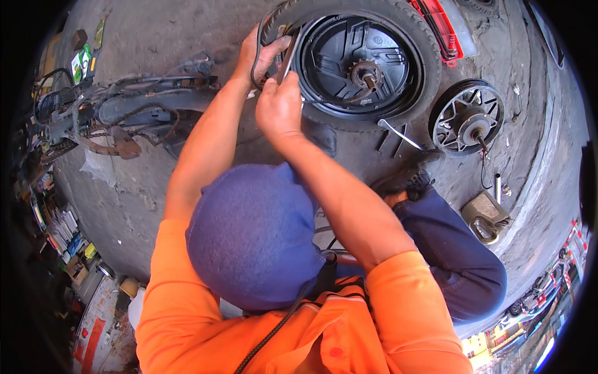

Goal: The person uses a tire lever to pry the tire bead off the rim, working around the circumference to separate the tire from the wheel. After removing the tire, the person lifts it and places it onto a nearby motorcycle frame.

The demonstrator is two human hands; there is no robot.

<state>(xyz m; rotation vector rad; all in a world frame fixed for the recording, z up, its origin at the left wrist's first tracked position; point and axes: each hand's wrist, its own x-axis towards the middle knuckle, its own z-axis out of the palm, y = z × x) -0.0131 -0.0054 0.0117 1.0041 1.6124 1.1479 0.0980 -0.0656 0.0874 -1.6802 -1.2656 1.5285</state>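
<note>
A black tyre (416,50) lies around a black hub-motor wheel (380,53) with a central axle and cable. My left hand (265,59) grips the tyre's left side, thumb against a flat metal lever (289,53); some fingers are hidden. My right hand (280,106) is closed round the lever's lower end, which rests at the tyre's inner edge. A thin black cable loops beside my left hand. A silver wrench-like tool (405,137) lies just below the tyre.
A spoked wheel (458,115) lies right, near a red tool case (439,25) and metal container (483,212). A dismantled dark frame (118,109) lies left, with clutter along the far left. My blue cap (246,237) and bent leg (461,255) fill the lower middle and right.
</note>
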